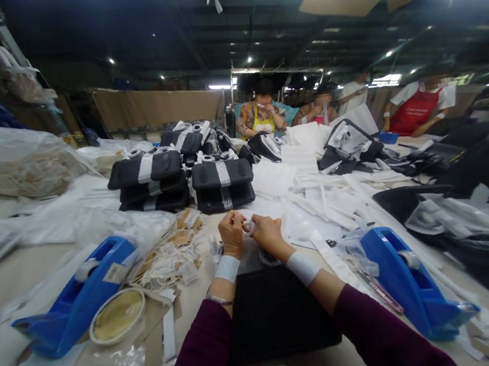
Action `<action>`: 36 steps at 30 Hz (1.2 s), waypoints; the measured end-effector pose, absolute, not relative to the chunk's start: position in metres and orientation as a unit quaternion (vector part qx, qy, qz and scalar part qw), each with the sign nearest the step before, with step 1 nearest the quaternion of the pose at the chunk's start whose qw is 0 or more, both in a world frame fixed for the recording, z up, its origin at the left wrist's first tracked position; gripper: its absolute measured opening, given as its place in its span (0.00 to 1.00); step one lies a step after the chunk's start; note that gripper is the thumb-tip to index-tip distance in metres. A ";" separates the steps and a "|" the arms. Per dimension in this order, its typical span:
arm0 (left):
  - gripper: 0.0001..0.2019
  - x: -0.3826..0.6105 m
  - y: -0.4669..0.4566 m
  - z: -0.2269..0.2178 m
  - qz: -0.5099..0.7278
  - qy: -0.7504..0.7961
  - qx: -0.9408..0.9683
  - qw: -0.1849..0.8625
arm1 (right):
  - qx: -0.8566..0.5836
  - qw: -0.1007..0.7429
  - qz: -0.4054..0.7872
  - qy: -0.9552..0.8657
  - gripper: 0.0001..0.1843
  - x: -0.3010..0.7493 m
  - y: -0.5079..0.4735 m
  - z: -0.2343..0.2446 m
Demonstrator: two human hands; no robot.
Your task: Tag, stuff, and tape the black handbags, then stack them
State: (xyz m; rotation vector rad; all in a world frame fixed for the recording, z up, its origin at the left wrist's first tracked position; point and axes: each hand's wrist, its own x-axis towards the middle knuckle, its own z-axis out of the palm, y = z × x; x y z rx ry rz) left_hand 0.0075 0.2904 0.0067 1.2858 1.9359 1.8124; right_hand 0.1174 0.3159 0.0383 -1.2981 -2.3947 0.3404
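Note:
My left hand (232, 232) and my right hand (268, 233) meet at the table's middle, fingers curled in a pinch around a small white piece (249, 227) held between them. Both wrists wear white bands over dark maroon sleeves. A flat black pouch (274, 313) lies on the table just under my forearms. Beyond my hands stand stacks of black pouches with white straps (222, 183).
A blue tape dispenser (77, 294) sits at the left, another blue tape dispenser (411, 283) at the right. A roll of tape (117, 316), a heap of paper tags (174, 255), white strips (327, 200) and plastic bags (8, 158) surround them. Several other people sit at the far end.

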 end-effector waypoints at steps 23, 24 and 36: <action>0.37 -0.001 0.298 0.000 0.623 0.602 0.392 0.309 | -0.340 0.287 0.227 -0.866 0.23 0.146 0.303 0.035; 0.37 0.000 0.298 0.000 0.624 0.598 0.389 0.318 | -0.359 0.286 0.215 -0.862 0.22 0.147 0.306 0.036; 0.37 0.000 0.300 -0.002 0.661 0.580 0.357 0.315 | -0.453 0.106 0.108 -0.878 0.15 0.118 0.284 0.054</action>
